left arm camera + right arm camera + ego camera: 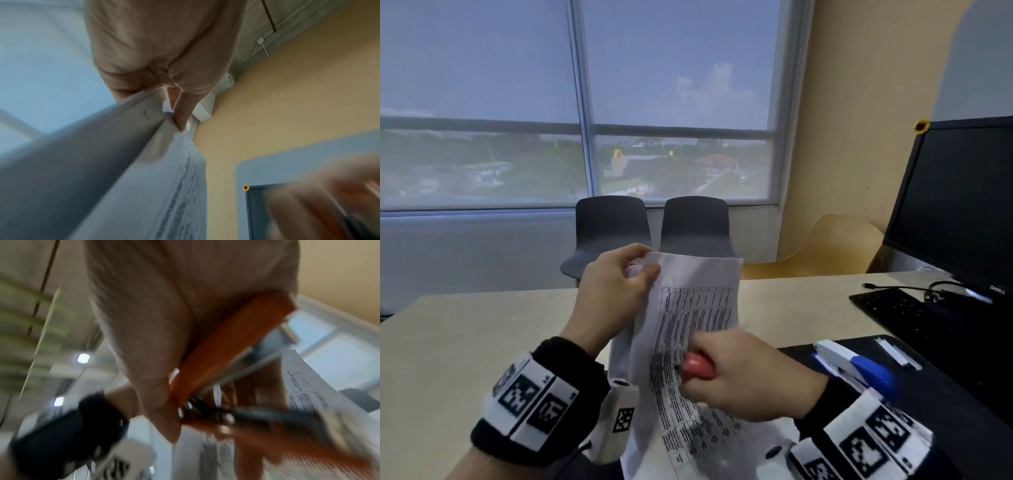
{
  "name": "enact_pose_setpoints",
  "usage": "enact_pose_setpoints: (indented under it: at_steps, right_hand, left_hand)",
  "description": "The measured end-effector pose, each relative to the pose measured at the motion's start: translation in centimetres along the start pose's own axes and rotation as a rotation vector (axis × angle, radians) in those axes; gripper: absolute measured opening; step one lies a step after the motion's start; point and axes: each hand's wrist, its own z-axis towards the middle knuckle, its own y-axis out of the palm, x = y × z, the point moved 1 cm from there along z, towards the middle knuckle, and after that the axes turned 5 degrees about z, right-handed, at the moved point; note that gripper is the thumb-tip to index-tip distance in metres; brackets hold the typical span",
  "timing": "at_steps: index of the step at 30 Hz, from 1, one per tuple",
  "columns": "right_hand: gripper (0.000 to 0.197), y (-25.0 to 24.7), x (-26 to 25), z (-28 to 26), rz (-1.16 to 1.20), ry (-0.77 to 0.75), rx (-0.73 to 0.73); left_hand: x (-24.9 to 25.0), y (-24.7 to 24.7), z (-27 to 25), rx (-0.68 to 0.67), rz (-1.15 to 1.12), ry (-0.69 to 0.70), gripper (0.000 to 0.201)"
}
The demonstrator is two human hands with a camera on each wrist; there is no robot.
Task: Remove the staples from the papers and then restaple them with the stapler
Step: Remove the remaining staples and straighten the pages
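A printed set of papers point(688, 318) is held up above the desk, its lower end draping down toward me. My left hand point(619, 277) pinches the papers' top left corner point(164, 120) between thumb and fingers. My right hand point(736, 373) grips a red staple remover point(698, 366) in front of the sheet's middle; the wrist view shows the blurred red tool point(226, 344) with dark metal jaws in my curled fingers. A white and blue stapler point(856, 366) lies on a black mat to the right, untouched. The staple itself is not visible.
A black keyboard point(928, 322) and a dark monitor point(959, 205) stand at the right. A strip of staples point(897, 353) lies on the black mat point(962, 404). Two dark chairs point(613, 229) stand beyond the beige desk point(465, 335). A window fills the back.
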Motion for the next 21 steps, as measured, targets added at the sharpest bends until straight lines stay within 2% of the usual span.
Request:
enact_pose_setpoints:
  at_steps: [2, 4, 6, 9, 12, 14, 18, 21]
  right_hand:
    - [0.021, 1.7, 0.4, -0.1, -0.287, -0.048, -0.113]
    - [0.027, 2.7, 0.7, 0.1, -0.426, -0.038, -0.191]
    - [0.038, 3.1, 0.7, 0.3, -0.491, -0.019, -0.201]
    - [0.057, 1.8, 0.0, 1.0, -0.406, 0.029, -0.048]
    - [0.042, -0.2, -0.9, 2.6, -0.212, 0.038, 0.268]
    - [0.034, -1.0, -1.3, 3.9, -0.095, 0.037, 0.424]
    - [0.036, -0.9, -1.3, 6.1, 0.135, 0.068, 0.456]
    - [0.028, -0.8, -1.5, 6.7, 0.174, 0.076, 0.491]
  left_hand:
    - [-0.3, -0.1, 0.1, 0.007, 0.039, 0.030, 0.012]
    - [-0.3, 0.1, 0.0, -0.011, 0.044, 0.058, 0.016]
    - [-0.3, 0.2, -0.1, 0.006, 0.044, 0.073, 0.012]
    - [-0.3, 0.2, 0.0, 0.083, 0.061, 0.076, 0.009]
    - [-0.5, 0.3, 0.1, 0.066, 0.000, 0.045, 0.012]
    - [-0.6, 0.5, 0.2, 0.038, -0.063, 0.004, 0.013]
    - [-0.4, 0.7, 0.1, 0.003, -0.105, 0.000, 0.014]
    - [-0.1, 0.6, 0.1, 0.007, -0.060, 0.025, 0.013]
